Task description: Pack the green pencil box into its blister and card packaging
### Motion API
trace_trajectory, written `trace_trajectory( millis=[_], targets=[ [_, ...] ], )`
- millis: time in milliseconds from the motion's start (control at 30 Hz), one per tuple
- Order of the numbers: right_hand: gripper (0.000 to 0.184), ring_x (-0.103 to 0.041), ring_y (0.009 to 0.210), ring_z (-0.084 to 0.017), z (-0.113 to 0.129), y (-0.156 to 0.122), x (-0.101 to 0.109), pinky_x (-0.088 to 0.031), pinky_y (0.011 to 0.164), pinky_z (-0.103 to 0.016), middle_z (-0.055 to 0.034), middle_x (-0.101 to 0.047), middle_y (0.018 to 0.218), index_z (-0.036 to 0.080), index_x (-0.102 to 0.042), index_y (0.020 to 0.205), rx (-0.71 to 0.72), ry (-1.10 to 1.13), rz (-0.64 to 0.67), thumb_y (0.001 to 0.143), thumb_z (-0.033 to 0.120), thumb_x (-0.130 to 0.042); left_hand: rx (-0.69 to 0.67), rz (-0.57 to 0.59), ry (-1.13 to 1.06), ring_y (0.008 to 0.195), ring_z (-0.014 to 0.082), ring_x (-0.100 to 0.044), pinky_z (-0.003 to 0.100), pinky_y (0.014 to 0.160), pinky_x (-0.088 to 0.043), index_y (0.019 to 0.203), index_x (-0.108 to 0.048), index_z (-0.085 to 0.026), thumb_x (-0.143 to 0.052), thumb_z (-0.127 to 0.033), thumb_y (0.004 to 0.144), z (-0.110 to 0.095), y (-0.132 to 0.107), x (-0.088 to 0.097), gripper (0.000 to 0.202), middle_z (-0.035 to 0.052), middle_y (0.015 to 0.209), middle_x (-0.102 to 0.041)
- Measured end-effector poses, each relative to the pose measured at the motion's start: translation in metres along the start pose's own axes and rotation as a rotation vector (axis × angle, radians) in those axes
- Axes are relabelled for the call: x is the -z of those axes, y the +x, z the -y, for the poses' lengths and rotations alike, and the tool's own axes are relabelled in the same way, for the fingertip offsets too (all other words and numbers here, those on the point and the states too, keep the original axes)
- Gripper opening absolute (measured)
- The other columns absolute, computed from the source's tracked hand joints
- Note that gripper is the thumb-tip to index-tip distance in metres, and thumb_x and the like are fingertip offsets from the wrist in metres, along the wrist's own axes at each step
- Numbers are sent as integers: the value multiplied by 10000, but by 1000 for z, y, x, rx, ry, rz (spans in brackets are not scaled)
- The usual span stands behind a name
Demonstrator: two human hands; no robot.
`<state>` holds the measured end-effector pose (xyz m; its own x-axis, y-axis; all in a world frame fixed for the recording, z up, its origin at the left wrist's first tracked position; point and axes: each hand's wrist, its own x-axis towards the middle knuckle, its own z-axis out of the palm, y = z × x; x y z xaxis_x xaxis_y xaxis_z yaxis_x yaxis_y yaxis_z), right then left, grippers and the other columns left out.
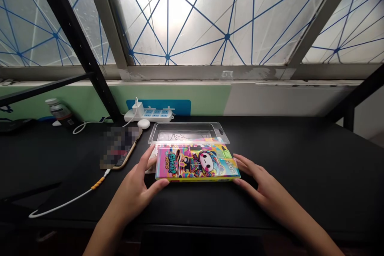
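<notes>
A flat, colourful cartoon-printed case [198, 162], which looks like a pencil case, lies lengthwise in front of me, its yellow edge toward me. My left hand [142, 180] grips its left end, thumb along the front edge and fingers round the far side. At the other end, my right hand [255, 178] holds it with the thumb at the near corner and the fingertips at the side. Just behind the case is a clear plastic package [223, 133], partly covered by it. Some printed paper shows at the package's left, mostly hidden.
On the left, a phone [123, 150] lies with a white cable [69, 201] plugged in. Behind it are a small white round object [143, 124] and a power strip [150, 116]. A bottle [61, 112] stands near a black metal post [87, 56] on the black desk [300, 160].
</notes>
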<state>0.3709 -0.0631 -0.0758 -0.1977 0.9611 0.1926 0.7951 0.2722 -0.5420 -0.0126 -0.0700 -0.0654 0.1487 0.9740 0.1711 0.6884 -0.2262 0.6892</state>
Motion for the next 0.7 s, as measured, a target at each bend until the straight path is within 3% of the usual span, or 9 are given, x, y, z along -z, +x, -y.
trace_trajectory(
  millis=[67, 167, 333, 400, 533, 700],
  targets=[
    [582, -582, 1308, -309, 1, 0, 0, -539, 1039, -491, -63, -610, 1444, 303, -444, 1497, 29, -8, 7, 968, 533, -519, -75, -61, 89, 1064, 316, -727, 432, 844, -614, 1607, -110, -346, -642, -609, 894, -2, -2, -3, 928, 142, 1447, -592],
    [545, -605, 1285, -287, 5, 2, 2, -560, 1012, -461, -55, -618, 1436, 307, -429, 1500, 76, 15, 9, 989, 484, -499, -263, -206, 178, 1166, 318, -678, 437, 895, -599, 1584, -191, -332, -646, -555, 917, -5, 1, -4, 838, 144, 1453, -574],
    [485, -666, 1203, -300, 18, 40, 11, -567, 981, -456, -89, -672, 1361, 259, -525, 1419, 149, 57, -89, 985, 475, -496, -381, -346, 340, 1297, 337, -572, 477, 1024, -522, 1570, -242, -230, -621, -494, 951, -18, 43, 7, 772, 187, 1469, -529],
    [477, -689, 1162, -310, 22, 66, 14, -579, 948, -451, -101, -707, 1302, 240, -553, 1393, 163, 50, -123, 979, 472, -501, -436, -338, 437, 1364, 363, -497, 522, 1095, -449, 1527, -329, -171, -590, -465, 972, -22, 68, 12, 680, 215, 1483, -501],
    [473, -712, 1111, -316, 20, 114, 7, -583, 920, -457, -118, -737, 1239, 215, -578, 1382, 199, -3, -137, 980, 445, -484, -374, -319, 588, 1288, 387, -541, 538, 1037, -474, 1438, -471, -116, -559, -475, 984, -20, 105, 15, 586, 225, 1377, -588],
    [423, -607, 1283, -307, 5, 132, -12, -504, 1057, -478, -113, -668, 1363, 218, -631, 1332, 264, -16, -97, 980, 398, -481, -237, -147, 676, 1330, 371, -525, 510, 1052, -464, 1446, -516, -139, -413, -492, 1033, 1, 107, 6, 553, 205, 1405, -598]
  ],
)
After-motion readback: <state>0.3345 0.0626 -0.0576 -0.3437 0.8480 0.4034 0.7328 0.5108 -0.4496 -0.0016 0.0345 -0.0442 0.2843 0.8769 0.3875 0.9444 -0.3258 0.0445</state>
